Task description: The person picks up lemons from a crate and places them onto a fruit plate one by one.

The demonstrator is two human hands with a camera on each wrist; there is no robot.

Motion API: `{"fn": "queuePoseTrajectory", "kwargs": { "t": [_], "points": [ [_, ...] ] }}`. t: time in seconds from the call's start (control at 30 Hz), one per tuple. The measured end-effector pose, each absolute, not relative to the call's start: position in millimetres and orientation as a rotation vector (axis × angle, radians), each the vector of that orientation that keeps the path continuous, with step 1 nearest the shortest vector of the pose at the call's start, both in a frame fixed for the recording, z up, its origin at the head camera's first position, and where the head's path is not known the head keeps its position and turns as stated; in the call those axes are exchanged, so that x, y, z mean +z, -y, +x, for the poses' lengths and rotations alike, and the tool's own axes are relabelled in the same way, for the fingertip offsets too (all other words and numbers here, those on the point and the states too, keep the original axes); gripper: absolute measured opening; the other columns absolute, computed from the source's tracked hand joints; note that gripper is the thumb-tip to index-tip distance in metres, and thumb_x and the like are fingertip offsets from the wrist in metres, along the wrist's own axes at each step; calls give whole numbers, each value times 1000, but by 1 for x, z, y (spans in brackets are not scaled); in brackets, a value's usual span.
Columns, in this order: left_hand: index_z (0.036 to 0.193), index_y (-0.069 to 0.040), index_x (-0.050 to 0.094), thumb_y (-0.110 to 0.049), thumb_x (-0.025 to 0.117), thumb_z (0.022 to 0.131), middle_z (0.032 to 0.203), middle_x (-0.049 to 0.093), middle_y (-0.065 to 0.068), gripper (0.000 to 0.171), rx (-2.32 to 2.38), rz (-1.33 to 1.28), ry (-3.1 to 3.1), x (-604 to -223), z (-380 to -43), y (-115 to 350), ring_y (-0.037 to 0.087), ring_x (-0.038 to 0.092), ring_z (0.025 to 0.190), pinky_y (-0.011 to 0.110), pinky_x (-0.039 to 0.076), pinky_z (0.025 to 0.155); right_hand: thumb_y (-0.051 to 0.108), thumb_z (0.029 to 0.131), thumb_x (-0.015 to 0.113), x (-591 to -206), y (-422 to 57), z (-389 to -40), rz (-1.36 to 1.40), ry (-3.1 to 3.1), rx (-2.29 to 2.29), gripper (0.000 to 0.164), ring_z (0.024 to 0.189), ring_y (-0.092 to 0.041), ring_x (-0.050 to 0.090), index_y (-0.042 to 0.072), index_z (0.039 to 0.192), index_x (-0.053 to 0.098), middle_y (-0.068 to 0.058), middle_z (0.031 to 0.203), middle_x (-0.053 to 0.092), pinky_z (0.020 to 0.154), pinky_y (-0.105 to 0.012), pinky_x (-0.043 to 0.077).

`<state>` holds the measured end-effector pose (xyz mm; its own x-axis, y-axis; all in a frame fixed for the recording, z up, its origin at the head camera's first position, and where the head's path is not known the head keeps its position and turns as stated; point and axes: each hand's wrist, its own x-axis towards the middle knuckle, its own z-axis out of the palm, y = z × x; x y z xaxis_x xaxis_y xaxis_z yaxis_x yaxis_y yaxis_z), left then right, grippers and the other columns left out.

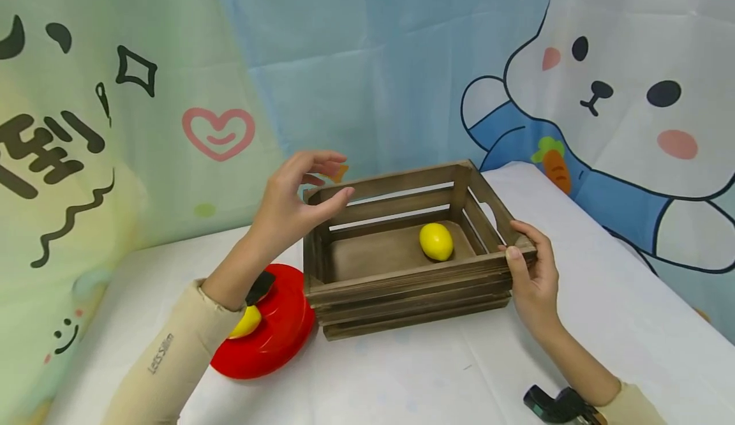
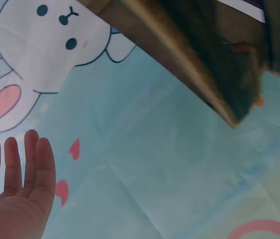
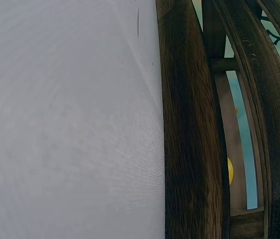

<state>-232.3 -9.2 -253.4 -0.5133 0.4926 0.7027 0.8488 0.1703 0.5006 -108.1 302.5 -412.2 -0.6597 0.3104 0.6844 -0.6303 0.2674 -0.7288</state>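
A brown slatted wooden crate [image 1: 402, 288] stands on the white-covered table. Inside it, toward the right, lies a yellow lemon [image 1: 436, 242]; a sliver of this lemon [image 3: 230, 171] shows between slats in the right wrist view. My right hand [image 1: 536, 278] grips the crate's front right corner, thumb on the rim; it is out of sight in its own wrist view. Over the crate's left end, my left hand [image 1: 301, 192] is raised with nothing in it, thumb spread from the fingers. In the left wrist view, the left hand's fingers [image 2: 43, 164] look extended, apart from the crate [image 2: 179, 55].
Left of the crate is a round red plate [image 1: 287, 329]. It carries another yellow lemon [image 1: 247, 323] and a dark object [image 1: 261, 286], both partly hidden by my left forearm. A printed cloth backdrop [image 1: 344, 80] hangs behind the table.
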Motion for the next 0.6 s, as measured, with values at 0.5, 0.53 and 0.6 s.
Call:
{"fn": "queuePoseTrajectory", "kwargs": {
  "t": [0.5, 0.53, 0.6],
  "points": [
    [118, -4, 63, -12, 76, 83, 112, 65, 6, 38, -1311, -1418, 2019, -241, -237, -27, 14, 61, 99, 29, 52, 81, -8, 95, 42, -412, -303, -109, 294, 1743, 1519, 43, 105, -10, 60, -9, 138, 40, -4, 138, 46, 91, -14, 45],
    [118, -4, 63, -12, 76, 84, 113, 65, 6, 38, -1308, -1444, 2016, -241, -238, -30, 14, 61, 99, 29, 52, 82, -7, 95, 42, -411, -303, -109, 292, 1741, 1522, 43, 105, -10, 60, -9, 138, 40, -3, 138, 46, 91, -14, 45],
    [118, -3, 63, -12, 75, 84, 112, 64, 7, 37, -1292, -1527, 2007, -242, -240, -36, 14, 61, 99, 29, 52, 83, -7, 95, 42, -412, -302, -108, 280, 1748, 1515, 43, 105, -9, 60, -8, 138, 41, -2, 138, 47, 91, -13, 45]
  ]
}}
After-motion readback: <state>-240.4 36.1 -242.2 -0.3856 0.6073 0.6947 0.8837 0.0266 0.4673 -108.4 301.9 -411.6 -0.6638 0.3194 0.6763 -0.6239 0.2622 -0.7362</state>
